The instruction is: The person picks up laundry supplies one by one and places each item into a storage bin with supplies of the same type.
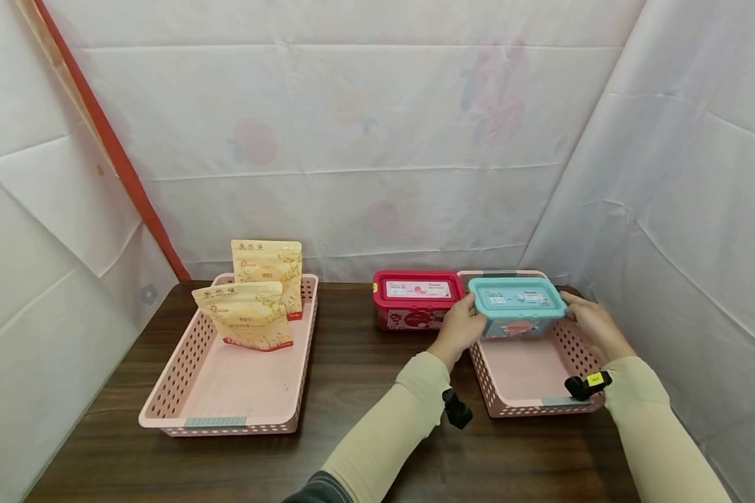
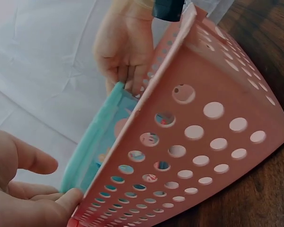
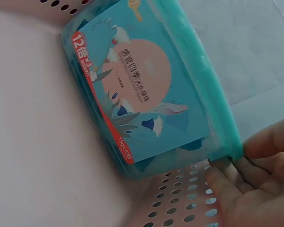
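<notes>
- L hand (image 1: 459,325), R hand (image 1: 594,325): each grip pinching opp. ends of teal laundry-bead tub (image 1: 516,300).
- Teal tub: ctr-right of frame, at rear of pink perf. basket (image 1: 522,370).
- Red tub (image 1: 418,318): mid-frame on tabletop (image 1: 365,391), just beside basket.
- 2 yellow pouches (image 1: 248,318): left of frame, in 2nd pink basket (image 1: 233,391).
</notes>
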A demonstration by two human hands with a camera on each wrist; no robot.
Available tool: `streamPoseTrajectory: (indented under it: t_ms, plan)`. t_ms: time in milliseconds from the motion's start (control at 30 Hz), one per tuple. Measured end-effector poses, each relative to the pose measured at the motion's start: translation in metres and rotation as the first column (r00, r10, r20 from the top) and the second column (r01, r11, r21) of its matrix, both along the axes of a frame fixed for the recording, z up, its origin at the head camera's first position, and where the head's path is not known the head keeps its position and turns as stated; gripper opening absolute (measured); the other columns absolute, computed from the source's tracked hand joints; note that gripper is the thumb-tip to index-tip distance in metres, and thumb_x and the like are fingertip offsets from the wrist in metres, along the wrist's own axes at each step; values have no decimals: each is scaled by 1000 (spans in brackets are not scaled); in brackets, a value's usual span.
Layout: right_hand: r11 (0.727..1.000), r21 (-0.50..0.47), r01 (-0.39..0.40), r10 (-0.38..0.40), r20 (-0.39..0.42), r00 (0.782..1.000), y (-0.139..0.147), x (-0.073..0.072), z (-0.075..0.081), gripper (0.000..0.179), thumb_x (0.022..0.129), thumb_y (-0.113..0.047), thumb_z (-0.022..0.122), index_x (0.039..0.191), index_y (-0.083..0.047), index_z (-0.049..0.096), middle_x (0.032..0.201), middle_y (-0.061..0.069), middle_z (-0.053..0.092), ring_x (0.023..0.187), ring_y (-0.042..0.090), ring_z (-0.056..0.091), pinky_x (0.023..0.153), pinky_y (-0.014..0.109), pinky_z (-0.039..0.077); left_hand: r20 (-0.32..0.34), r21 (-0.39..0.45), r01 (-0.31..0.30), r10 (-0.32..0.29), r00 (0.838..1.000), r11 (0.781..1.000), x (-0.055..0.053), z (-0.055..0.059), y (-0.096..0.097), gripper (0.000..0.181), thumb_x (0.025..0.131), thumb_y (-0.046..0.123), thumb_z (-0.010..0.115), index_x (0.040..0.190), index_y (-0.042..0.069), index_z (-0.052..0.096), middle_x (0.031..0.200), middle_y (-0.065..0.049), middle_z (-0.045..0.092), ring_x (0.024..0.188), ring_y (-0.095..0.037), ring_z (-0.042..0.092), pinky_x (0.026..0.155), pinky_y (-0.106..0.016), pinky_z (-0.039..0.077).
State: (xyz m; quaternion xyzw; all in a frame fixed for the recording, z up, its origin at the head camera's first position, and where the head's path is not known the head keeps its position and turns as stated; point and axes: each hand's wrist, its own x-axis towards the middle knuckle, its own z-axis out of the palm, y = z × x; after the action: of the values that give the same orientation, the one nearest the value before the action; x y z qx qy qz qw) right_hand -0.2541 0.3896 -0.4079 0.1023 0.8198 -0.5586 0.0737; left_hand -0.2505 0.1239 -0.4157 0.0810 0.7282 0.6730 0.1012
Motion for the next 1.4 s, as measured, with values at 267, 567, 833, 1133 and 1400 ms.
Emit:
streamPoseTrajectory:
  t_ms: [267,567,833,1133,1400]
  plan:
    - [1000,-11,18,-18,-6,1000,0,1,1,55,107,-12,26,159,-10,8,164,21,0,149,40,6,119,54,16,26,15,66,-67,997,998,0,2,-4,59,101,7,51,157,7,32,154,-8,43,139,-23,42,105,-38,45]
    - [1000,-22,15,-15,4,1000,0,3,2,56,107,-14,29,160,-11,8,164,22,-1,148,44,4,118,58,13,23,-26,61,-61,998,998,2,3,-2,58,101,7,51,156,9,35,150,-8,47,131,-20,49,95,-35,49]
    - [999,-36,34,-34,13,999,-1,5,3,57,107,-16,31,160,-12,10,164,22,3,148,44,5,118,60,10,35,-53,47,-45,998,997,1,3,-2,59,100,11,54,157,11,34,150,-6,48,128,-17,50,95,-35,49]
    - [999,-25,35,-36,-5,999,-2,3,2,57,106,-14,29,160,-12,10,164,24,6,147,43,13,118,56,18,52,-73,42,-38,998,996,1,4,-2,65,98,17,57,158,13,32,154,-7,42,137,-20,42,103,-36,45]
    - [999,-25,28,-29,-32,999,-2,3,0,58,105,-12,29,159,-7,9,164,22,7,148,40,13,118,53,21,47,-67,49,-46,998,997,1,3,-2,66,98,20,56,158,11,30,157,-6,38,141,-21,38,109,-40,40]
